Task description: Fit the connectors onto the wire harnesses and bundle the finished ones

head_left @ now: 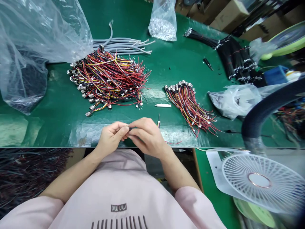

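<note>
Close together at the table's front edge, my left hand (pixel 112 135) and my right hand (pixel 147 135) pinch one small piece between the fingertips. Only a dark bit of it shows; the fingers cover the rest. From behind my right hand come wires with a small white plug (pixel 159 122) and a loose red wire (pixel 174 143), seemingly the tail of the connector cable I hold. Right of my hands lies a bundle of connector cables (pixel 190 106) with round metal ends and red, yellow and black wires. A larger heap of the same cables (pixel 111 79) sits behind my left hand.
A white pen-like stick (pixel 163 105) lies between the two piles. Grey cables (pixel 124 46), a bag of small metal parts (pixel 163 24) and black wire bundles (pixel 235 58) are further back. A black flexible hose (pixel 269 103) and a white fan (pixel 259 181) stand at right.
</note>
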`<act>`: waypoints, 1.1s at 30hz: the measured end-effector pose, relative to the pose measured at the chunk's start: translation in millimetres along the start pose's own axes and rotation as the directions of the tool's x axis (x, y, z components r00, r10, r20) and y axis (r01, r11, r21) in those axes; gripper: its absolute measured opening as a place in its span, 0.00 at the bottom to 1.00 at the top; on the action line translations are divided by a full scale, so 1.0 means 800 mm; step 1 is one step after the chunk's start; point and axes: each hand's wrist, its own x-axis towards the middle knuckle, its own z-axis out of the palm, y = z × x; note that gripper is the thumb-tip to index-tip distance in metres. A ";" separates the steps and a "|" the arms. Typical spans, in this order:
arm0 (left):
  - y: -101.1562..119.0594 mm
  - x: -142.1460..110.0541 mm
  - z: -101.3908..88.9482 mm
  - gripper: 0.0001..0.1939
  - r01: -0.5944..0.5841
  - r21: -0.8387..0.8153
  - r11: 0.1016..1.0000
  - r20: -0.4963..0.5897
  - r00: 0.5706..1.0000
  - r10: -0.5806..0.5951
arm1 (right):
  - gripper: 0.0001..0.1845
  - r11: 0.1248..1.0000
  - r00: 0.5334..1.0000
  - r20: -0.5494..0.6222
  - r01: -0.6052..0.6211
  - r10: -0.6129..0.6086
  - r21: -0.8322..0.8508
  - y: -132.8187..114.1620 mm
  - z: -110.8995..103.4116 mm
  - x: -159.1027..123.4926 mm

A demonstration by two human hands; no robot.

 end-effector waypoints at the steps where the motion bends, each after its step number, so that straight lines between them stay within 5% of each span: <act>1: 0.000 0.000 0.000 0.19 0.005 -0.010 1.000 -0.004 1.000 -0.005 | 0.04 0.999 1.000 -0.006 -0.026 0.026 0.047 0.002 -0.008 0.000; 4: -0.001 0.001 -0.001 0.19 0.027 -0.032 0.999 -0.009 1.000 -0.027 | 0.07 0.980 0.991 -0.026 -0.123 0.129 0.158 0.010 -0.031 -0.008; 8: 0.000 0.002 -0.001 0.20 0.035 -0.025 0.999 -0.011 0.999 -0.036 | 0.09 0.967 0.984 0.088 -0.171 0.157 0.187 0.017 -0.044 -0.021; 18: 0.004 0.002 0.001 0.19 0.004 0.012 1.000 -0.012 1.000 -0.004 | 0.06 0.980 0.979 0.181 -0.122 0.094 0.155 0.011 -0.036 -0.016; 27: -0.001 0.000 -0.001 0.15 -0.014 0.004 1.000 0.015 1.000 0.014 | 0.04 0.844 0.926 0.213 -0.374 0.313 0.385 0.007 -0.026 -0.009; 33: 0.000 -0.001 -0.001 0.14 -0.006 0.016 1.000 0.017 1.000 0.006 | 0.05 0.800 0.900 0.289 -0.425 0.325 0.424 0.006 -0.025 -0.005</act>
